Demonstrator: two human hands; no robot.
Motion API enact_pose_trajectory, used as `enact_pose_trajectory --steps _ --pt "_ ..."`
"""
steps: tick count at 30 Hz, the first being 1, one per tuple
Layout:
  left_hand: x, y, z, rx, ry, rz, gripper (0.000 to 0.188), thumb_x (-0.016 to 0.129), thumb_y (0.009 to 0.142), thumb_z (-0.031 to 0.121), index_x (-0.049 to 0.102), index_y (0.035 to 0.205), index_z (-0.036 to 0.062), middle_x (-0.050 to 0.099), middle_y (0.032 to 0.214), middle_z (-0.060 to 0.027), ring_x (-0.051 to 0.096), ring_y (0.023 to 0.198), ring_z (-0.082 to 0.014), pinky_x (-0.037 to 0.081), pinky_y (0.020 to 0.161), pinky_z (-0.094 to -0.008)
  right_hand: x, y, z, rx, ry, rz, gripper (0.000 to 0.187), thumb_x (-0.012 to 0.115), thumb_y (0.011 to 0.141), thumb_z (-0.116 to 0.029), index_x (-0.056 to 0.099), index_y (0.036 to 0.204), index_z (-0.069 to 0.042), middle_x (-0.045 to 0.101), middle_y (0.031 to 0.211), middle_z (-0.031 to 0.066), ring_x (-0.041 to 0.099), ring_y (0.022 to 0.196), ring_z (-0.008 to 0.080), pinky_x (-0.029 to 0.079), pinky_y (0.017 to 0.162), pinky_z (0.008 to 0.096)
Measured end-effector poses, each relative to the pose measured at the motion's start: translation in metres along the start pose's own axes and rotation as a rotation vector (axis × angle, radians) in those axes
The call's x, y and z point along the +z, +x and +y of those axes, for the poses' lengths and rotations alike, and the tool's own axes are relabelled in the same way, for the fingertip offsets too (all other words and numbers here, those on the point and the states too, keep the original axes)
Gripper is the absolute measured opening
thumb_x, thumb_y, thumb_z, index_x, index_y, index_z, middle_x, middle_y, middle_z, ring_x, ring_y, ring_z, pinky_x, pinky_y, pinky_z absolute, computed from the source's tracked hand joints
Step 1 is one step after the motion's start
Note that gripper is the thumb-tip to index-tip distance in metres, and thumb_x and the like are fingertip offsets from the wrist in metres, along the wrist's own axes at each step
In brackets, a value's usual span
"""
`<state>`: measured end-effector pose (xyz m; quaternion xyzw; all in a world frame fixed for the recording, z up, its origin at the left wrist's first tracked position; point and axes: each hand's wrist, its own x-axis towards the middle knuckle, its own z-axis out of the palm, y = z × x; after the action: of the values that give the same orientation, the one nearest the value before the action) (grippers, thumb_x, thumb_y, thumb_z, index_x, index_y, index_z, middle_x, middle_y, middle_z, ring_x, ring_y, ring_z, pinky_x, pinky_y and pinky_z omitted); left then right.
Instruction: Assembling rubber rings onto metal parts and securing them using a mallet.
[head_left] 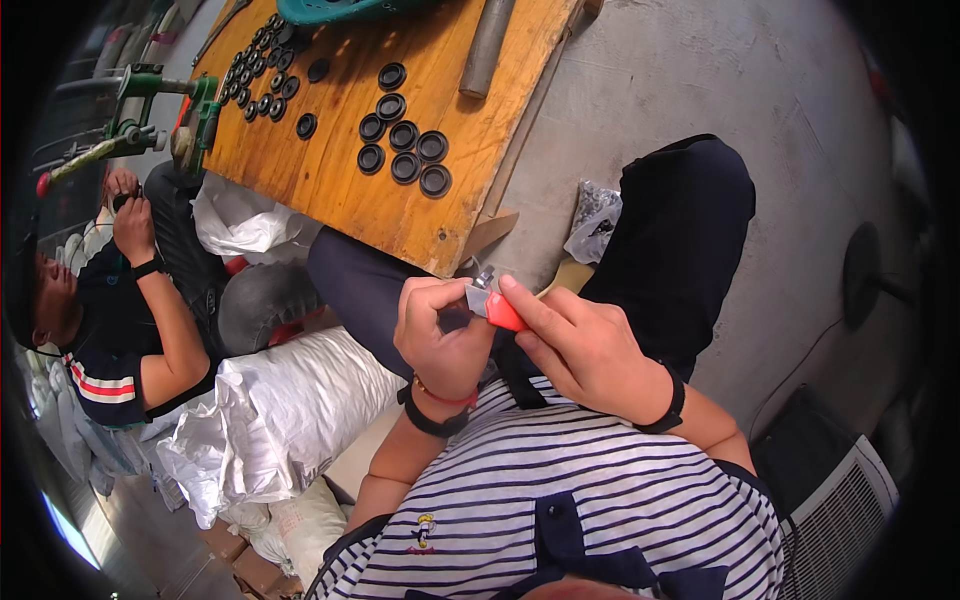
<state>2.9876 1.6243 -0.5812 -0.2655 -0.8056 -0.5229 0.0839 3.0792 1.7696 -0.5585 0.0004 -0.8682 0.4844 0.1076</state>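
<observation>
In front of my striped shirt, both hands work close together. My right hand (598,345) is closed around a knife (506,312) with a red-orange handle and a short, pale grey blade that points left. My left hand (440,335) pinches a small dark grey part (485,277), which shows only in bits between the fingertips. The blade lies against or right beside this part; I cannot tell whether it touches. Beyond my hands, several round black rubber-like rings (404,136) lie on the corner of a wooden table (450,205).
More small black rings (268,60) and a metal bar (488,50) lie on the table, with a teal basket (340,10) at its far edge. A co-worker (165,340) sits at left by a green clamp press (145,85). A white sack (290,410) stands between us.
</observation>
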Motion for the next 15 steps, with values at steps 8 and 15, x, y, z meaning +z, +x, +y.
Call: enact_pose_trajectory --steps 8,15 --pt "0.011 0.009 -0.011 -0.007 0.124 -0.048 0.035 0.081 0.061 -0.005 0.059 0.088 0.0043 0.057 0.073 -0.0077 0.058 0.058 -0.0189 0.046 0.053 -0.0274 -0.003 0.013 0.023 0.020 0.000 -0.030 0.053 0.066 0.083 -0.008 0.053 0.134 -0.002 0.050 0.073 0.0092 0.052 0.053 0.0213 0.043 0.048 0.0313" --pt "0.014 0.005 -0.015 -0.077 0.092 -0.091 0.037 0.081 0.059 -0.006 0.060 0.087 0.0031 0.057 0.072 -0.0078 0.058 0.058 -0.0184 0.046 0.053 -0.0269 0.004 0.007 0.023 0.117 -0.028 -0.012 0.053 0.066 0.084 -0.008 0.053 0.134 -0.002 0.050 0.072 0.0092 0.052 0.053 0.0215 0.044 0.049 0.0320"
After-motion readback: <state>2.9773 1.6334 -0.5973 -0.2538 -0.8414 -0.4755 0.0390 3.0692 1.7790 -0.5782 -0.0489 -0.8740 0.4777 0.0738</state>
